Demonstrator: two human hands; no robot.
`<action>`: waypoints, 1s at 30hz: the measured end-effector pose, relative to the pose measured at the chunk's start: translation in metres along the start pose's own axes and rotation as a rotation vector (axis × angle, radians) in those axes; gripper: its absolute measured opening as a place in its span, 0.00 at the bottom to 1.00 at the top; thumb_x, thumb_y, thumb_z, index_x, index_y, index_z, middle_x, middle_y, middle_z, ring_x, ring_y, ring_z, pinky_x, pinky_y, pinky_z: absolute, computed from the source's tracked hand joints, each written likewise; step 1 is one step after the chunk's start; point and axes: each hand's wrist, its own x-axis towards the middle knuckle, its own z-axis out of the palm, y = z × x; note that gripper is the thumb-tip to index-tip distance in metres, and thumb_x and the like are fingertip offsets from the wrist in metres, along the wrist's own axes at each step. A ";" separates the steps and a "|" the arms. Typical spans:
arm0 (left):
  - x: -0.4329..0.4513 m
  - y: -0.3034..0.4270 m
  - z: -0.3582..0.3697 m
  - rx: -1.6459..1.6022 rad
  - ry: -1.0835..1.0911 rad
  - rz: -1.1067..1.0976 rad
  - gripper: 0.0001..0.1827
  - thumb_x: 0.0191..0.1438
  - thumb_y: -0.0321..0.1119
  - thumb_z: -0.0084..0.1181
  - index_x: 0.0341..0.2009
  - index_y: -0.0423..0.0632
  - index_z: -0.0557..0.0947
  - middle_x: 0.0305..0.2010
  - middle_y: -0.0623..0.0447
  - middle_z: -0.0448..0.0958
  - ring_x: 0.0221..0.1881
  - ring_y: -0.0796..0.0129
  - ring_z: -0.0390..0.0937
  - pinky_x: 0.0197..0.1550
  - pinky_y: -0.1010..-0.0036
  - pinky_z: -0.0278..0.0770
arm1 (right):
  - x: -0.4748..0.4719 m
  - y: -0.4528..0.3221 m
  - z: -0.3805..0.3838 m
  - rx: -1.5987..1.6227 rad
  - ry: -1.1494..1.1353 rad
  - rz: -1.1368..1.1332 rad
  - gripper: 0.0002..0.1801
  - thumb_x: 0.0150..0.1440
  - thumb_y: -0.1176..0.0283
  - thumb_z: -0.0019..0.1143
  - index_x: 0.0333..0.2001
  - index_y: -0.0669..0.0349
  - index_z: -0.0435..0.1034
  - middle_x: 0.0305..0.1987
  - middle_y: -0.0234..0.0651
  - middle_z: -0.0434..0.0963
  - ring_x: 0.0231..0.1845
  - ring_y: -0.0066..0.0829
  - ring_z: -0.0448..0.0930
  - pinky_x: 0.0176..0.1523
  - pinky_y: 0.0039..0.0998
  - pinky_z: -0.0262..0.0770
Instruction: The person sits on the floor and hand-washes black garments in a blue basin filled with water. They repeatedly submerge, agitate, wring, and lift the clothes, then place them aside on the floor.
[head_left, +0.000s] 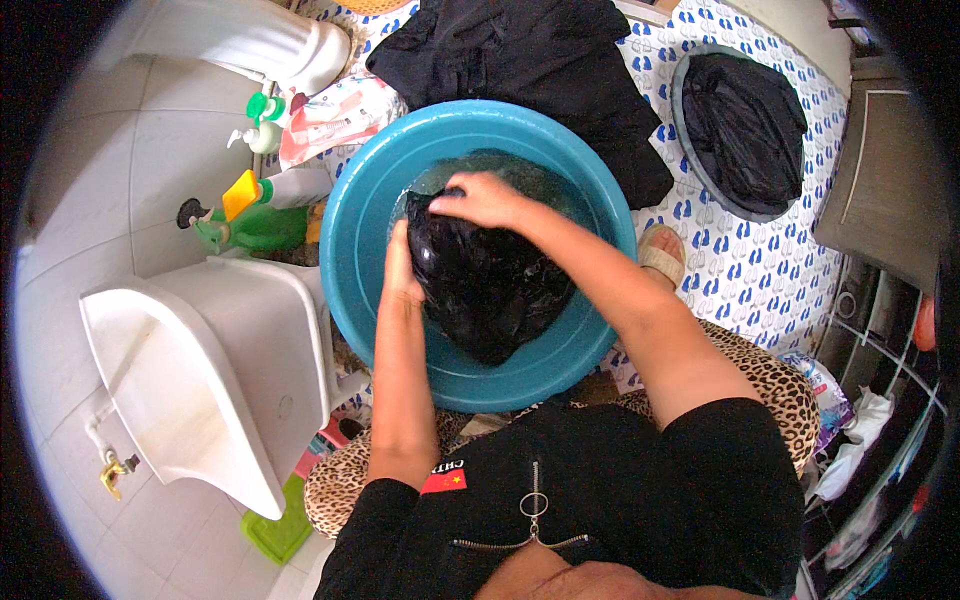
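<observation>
A round blue plastic basin (352, 337) stands on the floor in front of me with water (491, 166) in it. Wet black cloth (487, 277) is bunched up inside, dark and glossy. On the cloth's left edge is my left hand (406, 262), gripping it, with the fingers mostly hidden behind the fabric. My right hand (484, 201) reaches across from the right and holds the top of the same cloth between thumb and bent fingers.
Black garments (517, 60) lie on the patterned floor mat (720, 277) beyond the basin. At the right, a grey basin (681, 112) holds more black cloth (742, 135). A white ceramic urinal (232, 337), bottles (262, 225) and a pink-white bag (337, 120) stand at the left.
</observation>
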 end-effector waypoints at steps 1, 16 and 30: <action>-0.002 0.010 0.000 0.017 -0.030 -0.043 0.26 0.58 0.52 0.48 0.51 0.46 0.77 0.49 0.48 0.78 0.47 0.57 0.77 0.52 0.61 0.74 | 0.006 0.015 -0.008 0.039 0.136 0.069 0.37 0.46 0.41 0.61 0.46 0.63 0.74 0.47 0.53 0.77 0.50 0.47 0.78 0.55 0.41 0.72; 0.033 -0.045 -0.064 -0.089 0.207 0.208 0.37 0.56 0.58 0.48 0.61 0.43 0.67 0.62 0.46 0.68 0.58 0.52 0.69 0.63 0.61 0.61 | -0.012 0.042 0.029 0.167 0.172 0.217 0.53 0.40 0.56 0.72 0.67 0.56 0.53 0.70 0.47 0.56 0.70 0.43 0.58 0.70 0.36 0.54; 0.014 -0.031 -0.040 -0.197 -0.032 0.219 0.25 0.62 0.52 0.41 0.52 0.46 0.74 0.49 0.49 0.77 0.46 0.59 0.75 0.50 0.64 0.75 | -0.088 -0.086 0.090 -0.268 0.165 -0.287 0.25 0.51 0.50 0.57 0.44 0.57 0.66 0.30 0.43 0.77 0.26 0.43 0.80 0.28 0.41 0.76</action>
